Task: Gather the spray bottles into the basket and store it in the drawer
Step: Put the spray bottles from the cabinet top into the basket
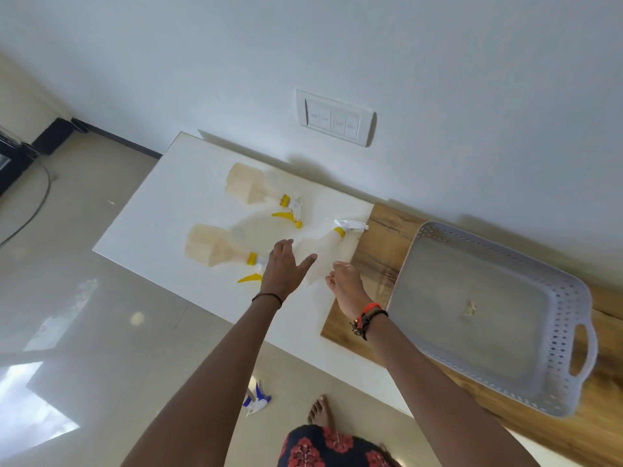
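Observation:
Three pale spray bottles with yellow collars lie flat on the white tabletop [161, 210]. The far bottle [249, 187] is near the wall. The left bottle [215, 249] lies closer to me. The third bottle [320, 251] points its white nozzle toward the wall. My left hand [285, 267] hovers open between the left and third bottles, fingers spread. My right hand [347, 286] is at the third bottle's base with fingers curled; whether it grips the bottle is unclear. The grey perforated basket [569, 315] sits empty on the wooden top to the right.
A wooden surface [377, 244] adjoins the white tabletop on the right. A switch panel [333, 117] is on the wall behind. A blue-and-white spray head [256, 401] lies on the tiled floor near my bare foot [318, 411]. Dark equipment and a cable are at far left.

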